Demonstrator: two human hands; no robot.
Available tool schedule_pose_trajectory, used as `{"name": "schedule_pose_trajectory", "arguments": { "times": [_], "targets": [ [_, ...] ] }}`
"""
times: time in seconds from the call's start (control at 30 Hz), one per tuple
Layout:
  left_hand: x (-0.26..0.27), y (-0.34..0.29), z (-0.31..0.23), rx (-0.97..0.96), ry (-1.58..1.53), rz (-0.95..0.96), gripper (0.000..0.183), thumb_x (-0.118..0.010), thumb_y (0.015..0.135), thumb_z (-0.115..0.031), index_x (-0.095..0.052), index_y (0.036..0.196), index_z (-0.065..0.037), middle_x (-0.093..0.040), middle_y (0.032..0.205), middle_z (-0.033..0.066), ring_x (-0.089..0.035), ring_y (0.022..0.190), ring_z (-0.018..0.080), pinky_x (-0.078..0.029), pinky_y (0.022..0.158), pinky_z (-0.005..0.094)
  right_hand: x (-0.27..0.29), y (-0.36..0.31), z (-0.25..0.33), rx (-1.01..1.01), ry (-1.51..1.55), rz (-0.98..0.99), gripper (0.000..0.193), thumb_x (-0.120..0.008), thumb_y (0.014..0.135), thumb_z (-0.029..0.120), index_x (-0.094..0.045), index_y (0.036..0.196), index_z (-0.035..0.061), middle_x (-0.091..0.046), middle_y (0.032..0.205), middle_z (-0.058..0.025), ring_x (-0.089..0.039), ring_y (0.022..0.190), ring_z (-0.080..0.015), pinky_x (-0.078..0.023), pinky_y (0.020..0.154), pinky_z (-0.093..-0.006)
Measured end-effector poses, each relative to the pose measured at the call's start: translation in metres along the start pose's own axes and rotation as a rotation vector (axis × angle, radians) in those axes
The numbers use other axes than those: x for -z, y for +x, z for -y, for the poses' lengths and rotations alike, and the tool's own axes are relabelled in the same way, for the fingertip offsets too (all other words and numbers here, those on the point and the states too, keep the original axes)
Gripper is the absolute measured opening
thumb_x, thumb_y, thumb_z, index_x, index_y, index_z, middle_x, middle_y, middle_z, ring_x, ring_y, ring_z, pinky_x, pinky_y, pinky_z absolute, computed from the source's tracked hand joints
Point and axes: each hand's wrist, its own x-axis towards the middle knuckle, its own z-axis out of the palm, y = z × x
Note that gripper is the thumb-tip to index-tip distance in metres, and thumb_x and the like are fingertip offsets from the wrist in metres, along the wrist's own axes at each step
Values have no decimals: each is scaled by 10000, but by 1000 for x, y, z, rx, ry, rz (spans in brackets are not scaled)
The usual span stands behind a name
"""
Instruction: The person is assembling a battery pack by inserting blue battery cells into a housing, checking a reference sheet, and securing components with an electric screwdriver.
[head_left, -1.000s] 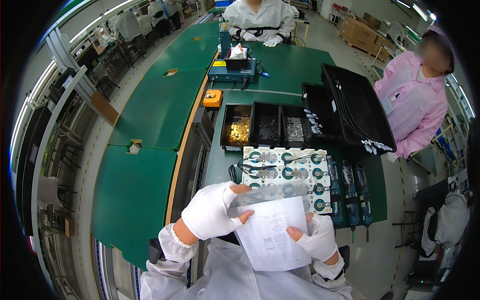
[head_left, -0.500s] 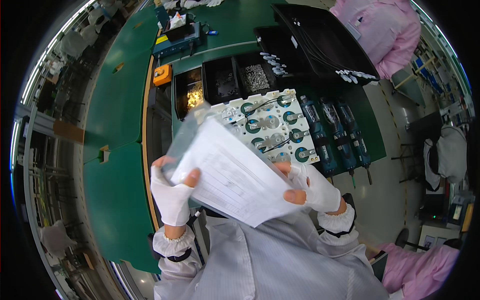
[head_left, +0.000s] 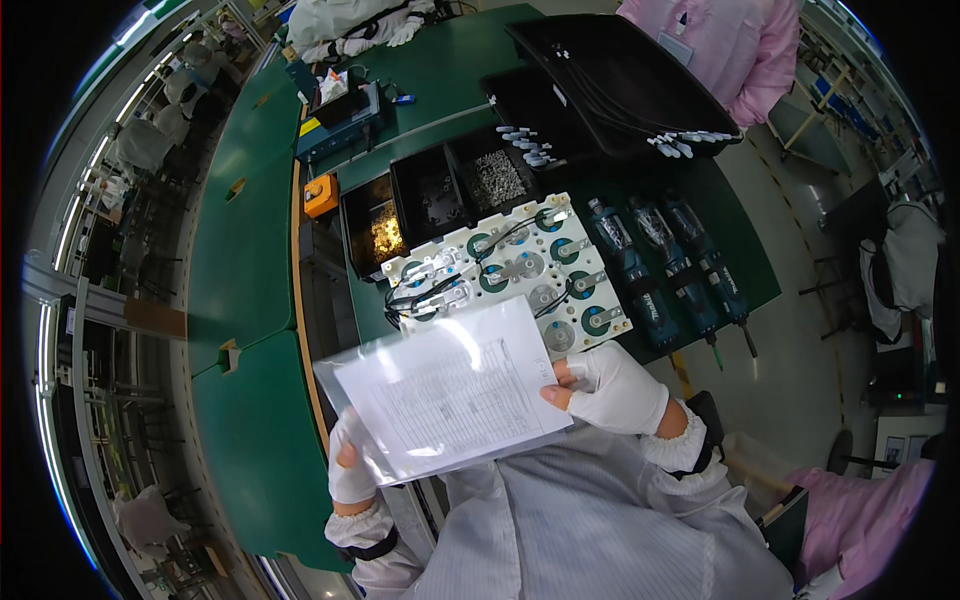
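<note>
A printed form [head_left: 450, 390] in a clear plastic sleeve is held in front of me, tilted. My right hand [head_left: 615, 388], in a white fingerless glove, pinches its right edge between thumb and fingers. At its lower left edge my left hand [head_left: 352, 468], gloved likewise, grips the sleeve with the thumb at the side and the other fingers partly hidden. Just beyond the sleeve lies a white plate [head_left: 520, 265] fitted with green discs, metal tabs and black cables; the sleeve covers its near left part.
Bins of brass-coloured parts [head_left: 386, 235], dark parts [head_left: 435, 195] and silver parts [head_left: 497, 180] stand behind the plate. Several electric screwdrivers [head_left: 655, 320] lie to its right. A black tray [head_left: 630, 85] holds cables. A person in pink [head_left: 725, 50] stands at the far right.
The sleeve has turned flatter and come lower, baring more of the plate. My left hand has moved down along with it. My right hand still grips the right edge.
</note>
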Motion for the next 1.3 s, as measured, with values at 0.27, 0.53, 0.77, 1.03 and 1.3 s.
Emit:
{"name": "schedule_pose_trajectory", "arguments": {
  "times": [0.27, 0.53, 0.77, 1.03, 1.3],
  "targets": [
    [-38, -6, -11, 23, 709, -191, 402, -878, 752, -144, -719, 1060, 59, -748, 950, 149, -709, 812, 194, -575, 746, 322, 12, -4, -6, 3, -31, 67, 262, -643, 939, 126, -700, 1142, -29, -741, 947, -110, -659, 830, -125, -524, 796, -266],
    [-43, -13, -5, 110, 403, -130, 395, -853, 772, -154, -701, 1037, 96, -739, 940, 140, -700, 851, 197, -558, 802, 325, 19, -6, 8, 57, -243, 45, 186, -699, 896, 141, -736, 973, -24, -727, 809, -120, -658, 708, -137, -516, 673, -277],
    [-50, -8, 5, 149, 458, -186, 277, -828, 802, -83, -726, 1010, 68, -746, 934, 130, -710, 823, 169, -588, 752, 306, 11, -11, -2, 5, -120, -114, 140, -751, 841, 67, -720, 879, -63, -727, 745, -108, -667, 651, -113, -519, 610, -251],
    [-51, -12, 13, 72, 577, -173, 252, -819, 826, -151, -744, 943, 59, -743, 855, 123, -700, 728, 169, -560, 661, 289, 4, -34, 15, -2, -163, -94, 116, -691, 894, 98, -725, 948, 0, -722, 771, -78, -654, 688, -116, -515, 649, -269],
    [-24, -9, -13, -225, 370, 334, 556, -756, 827, -446, -609, 1106, 12, -681, 845, 141, -655, 709, 220, -507, 654, 318, 59, -232, 71, 52, -772, -1086, 190, -578, 825, -48, -677, 981, -3, -649, 849, -100, -596, 761, -186, -465, 709, -288]
  ]
}}
